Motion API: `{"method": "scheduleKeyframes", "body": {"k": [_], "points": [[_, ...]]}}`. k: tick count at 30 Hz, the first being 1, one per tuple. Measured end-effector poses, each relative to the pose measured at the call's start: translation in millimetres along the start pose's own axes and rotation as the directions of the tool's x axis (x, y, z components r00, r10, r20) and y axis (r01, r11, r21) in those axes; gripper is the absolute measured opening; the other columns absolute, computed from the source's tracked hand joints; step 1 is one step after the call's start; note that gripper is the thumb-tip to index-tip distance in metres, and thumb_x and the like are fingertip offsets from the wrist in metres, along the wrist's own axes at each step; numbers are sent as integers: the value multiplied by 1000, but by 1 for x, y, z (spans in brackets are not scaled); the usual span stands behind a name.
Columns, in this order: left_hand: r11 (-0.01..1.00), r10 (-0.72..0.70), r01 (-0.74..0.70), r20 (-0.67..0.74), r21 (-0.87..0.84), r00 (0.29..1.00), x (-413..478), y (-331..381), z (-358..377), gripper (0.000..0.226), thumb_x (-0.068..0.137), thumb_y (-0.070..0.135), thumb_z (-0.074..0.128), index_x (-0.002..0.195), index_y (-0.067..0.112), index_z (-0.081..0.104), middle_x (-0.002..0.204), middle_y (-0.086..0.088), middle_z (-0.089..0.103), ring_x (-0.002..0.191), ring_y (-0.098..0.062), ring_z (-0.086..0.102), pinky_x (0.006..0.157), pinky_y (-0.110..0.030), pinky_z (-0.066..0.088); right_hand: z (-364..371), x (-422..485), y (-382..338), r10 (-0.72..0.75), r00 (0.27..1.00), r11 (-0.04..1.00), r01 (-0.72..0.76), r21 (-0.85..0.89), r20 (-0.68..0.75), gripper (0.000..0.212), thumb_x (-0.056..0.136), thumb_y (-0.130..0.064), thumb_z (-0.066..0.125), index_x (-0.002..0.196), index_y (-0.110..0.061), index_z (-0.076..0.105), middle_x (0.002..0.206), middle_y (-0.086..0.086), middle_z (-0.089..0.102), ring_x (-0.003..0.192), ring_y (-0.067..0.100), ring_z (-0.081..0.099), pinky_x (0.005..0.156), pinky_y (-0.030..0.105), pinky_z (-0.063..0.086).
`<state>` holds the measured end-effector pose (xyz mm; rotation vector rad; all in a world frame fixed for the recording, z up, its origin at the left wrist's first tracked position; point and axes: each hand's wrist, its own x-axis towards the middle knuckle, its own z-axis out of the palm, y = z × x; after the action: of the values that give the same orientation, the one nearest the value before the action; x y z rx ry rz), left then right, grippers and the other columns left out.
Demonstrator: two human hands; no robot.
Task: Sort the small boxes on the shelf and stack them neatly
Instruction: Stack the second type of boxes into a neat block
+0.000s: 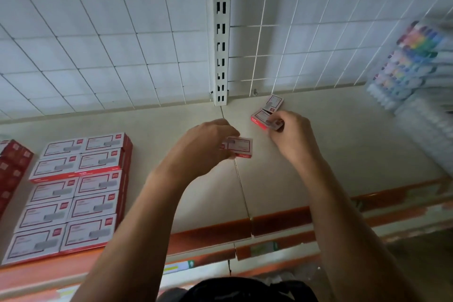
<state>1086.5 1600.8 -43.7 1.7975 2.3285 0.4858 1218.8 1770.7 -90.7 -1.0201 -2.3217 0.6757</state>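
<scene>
Red-white small box point(241, 146) pinched in left hand point(208, 144) | right hand point(291, 132) grips second box point(263, 119)

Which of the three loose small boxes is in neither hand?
The rearmost box, lying unheld beyond the right hand; that hand and the left hand each grip another.

A white wire-grid panel point(98, 44) filled the upper frame, split centrally by a slotted upright point(221, 17). Below lay a cream shelf board point(343, 142), edged by an orange rail point(282, 222).
</scene>
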Motion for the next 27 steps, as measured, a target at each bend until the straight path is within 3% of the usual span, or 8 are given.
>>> {"method": "scheduleKeyframes", "body": {"k": [3,5,9,17,22,27], "points": [[999,-30,28,-66,-20,997,-26,-8,-17,36,88,31,69,123,27,62,118,12,59,99,-13,59,74,-22,46,0,-11,-17,-35,999,995,35,90,0,24,80,-3,72,102,-11,72,115,1,71,98,17,67,89,24,51],[999,-51,50,-102,-15,994,-46,-16,-29,38,88,30,68,125,27,61,119,13,59,101,-12,58,75,-18,46,1,-23,-38,-102,995,983,100,154,8,26,79,-3,73,103,-14,71,107,-1,71,94,14,66,83,17,49],[994,-104,107,-176,3,979,-96,-36,-53,40,86,30,69,125,24,61,118,10,60,99,-13,60,79,-26,54,13,-47,-91,-283,959,928,275,250,-3,32,78,-2,74,108,-13,70,104,-5,69,97,10,64,87,21,50],[964,-251,263,-217,30,943,-204,-89,-85,43,80,28,75,121,18,65,115,6,64,97,-17,64,80,-33,54,66,-99,-185,-503,862,833,465,299,63,34,78,-2,72,111,-13,68,108,-3,69,102,13,62,89,21,48],[946,-317,324,-159,22,935,-241,-114,-88,46,79,25,76,122,17,65,117,4,65,101,-16,65,81,-15,41,90,-124,-212,-540,832,816,480,321,128,36,80,-6,74,115,-11,67,117,-1,66,111,14,59,94,23,49],[952,-305,306,-135,-14,943,-254,-131,-85,45,82,28,73,125,19,63,121,8,62,104,-13,63,82,-14,39,101,-136,-222,-527,841,824,469,317,124,36,80,-5,73,115,-11,67,116,-2,66,112,14,60,96,28,50]]}}
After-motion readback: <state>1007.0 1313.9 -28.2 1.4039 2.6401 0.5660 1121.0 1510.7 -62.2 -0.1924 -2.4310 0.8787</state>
